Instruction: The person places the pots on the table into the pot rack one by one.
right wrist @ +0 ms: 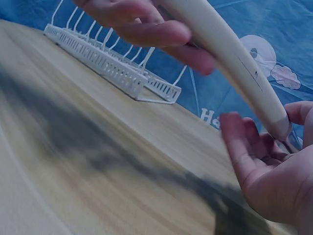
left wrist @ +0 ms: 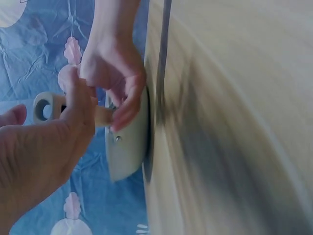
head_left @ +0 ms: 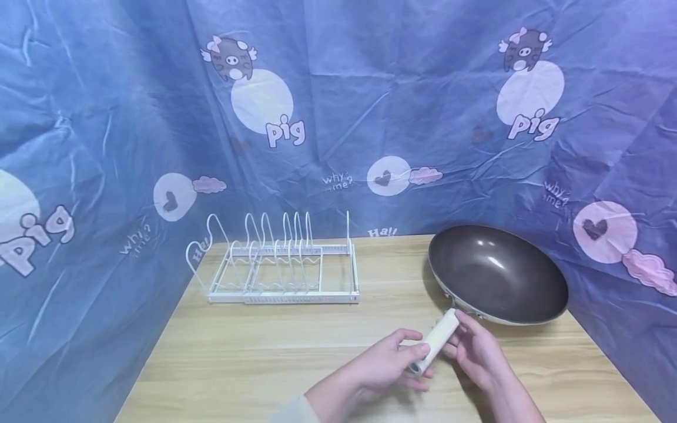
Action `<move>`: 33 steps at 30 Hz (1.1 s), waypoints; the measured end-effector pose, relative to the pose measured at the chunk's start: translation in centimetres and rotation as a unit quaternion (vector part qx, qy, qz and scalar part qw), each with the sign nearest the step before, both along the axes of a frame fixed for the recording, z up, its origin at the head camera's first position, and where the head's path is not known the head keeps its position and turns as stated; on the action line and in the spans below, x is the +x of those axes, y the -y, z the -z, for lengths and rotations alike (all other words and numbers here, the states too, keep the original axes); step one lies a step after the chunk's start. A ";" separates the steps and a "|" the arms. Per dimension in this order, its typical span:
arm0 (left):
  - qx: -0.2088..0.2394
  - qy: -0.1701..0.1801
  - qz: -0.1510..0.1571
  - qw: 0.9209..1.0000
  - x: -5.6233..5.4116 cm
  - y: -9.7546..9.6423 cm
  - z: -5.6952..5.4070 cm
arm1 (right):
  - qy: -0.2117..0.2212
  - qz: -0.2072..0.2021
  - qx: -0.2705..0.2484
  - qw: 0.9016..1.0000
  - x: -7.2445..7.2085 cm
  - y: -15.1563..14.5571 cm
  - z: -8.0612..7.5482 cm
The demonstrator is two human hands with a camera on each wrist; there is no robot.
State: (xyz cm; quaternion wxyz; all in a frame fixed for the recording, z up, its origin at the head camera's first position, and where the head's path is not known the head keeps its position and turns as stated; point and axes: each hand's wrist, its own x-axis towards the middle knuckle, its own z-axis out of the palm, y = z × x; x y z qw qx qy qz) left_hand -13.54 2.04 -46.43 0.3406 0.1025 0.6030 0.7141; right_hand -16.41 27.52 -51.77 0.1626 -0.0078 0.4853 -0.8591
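A dark-lined wok [head_left: 497,273] with a pale outside sits at the right of the table, its cream handle [head_left: 440,339] pointing toward me. My left hand [head_left: 388,361] holds the handle near its free end, thumb on top and fingers reaching underneath. At the wok end, my right hand [head_left: 481,352] has its thumb against the handle, with loosely curled fingers below it. In the right wrist view, the handle [right wrist: 234,61] slants between both hands. The left wrist view shows the hole in the handle's end [left wrist: 45,108] and the wok's pale outer wall [left wrist: 128,154].
A white wire rack [head_left: 285,296] with several upright loops stands at the left rear of the wooden table [head_left: 254,352]. Blue printed cloth [head_left: 338,106] hangs behind and along both sides.
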 end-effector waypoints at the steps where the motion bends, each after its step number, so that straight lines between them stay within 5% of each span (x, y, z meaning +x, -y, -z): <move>1: 0.009 0.010 -0.001 1.000 0.0 -0.3 0.1 | 0.007 0.010 -0.005 1.000 0.0 0.1 -0.2; 7: 0.044 0.039 0.005 0.998 0.0 -1.0 0.3 | 0.065 0.076 0.000 0.995 0.0 0.6 -1.6; 16: 0.054 0.058 -0.004 0.997 0.0 -1.0 0.8 | 0.148 0.113 0.109 0.977 -0.3 1.8 -3.5; 26: -0.013 0.026 -0.023 0.999 0.7 -1.0 0.4 | 0.117 0.087 0.165 0.975 -0.2 2.0 -4.1; 33: -0.036 0.003 -0.040 0.999 1.6 -0.8 0.0 | 0.088 0.084 0.242 0.963 0.1 3.1 -5.0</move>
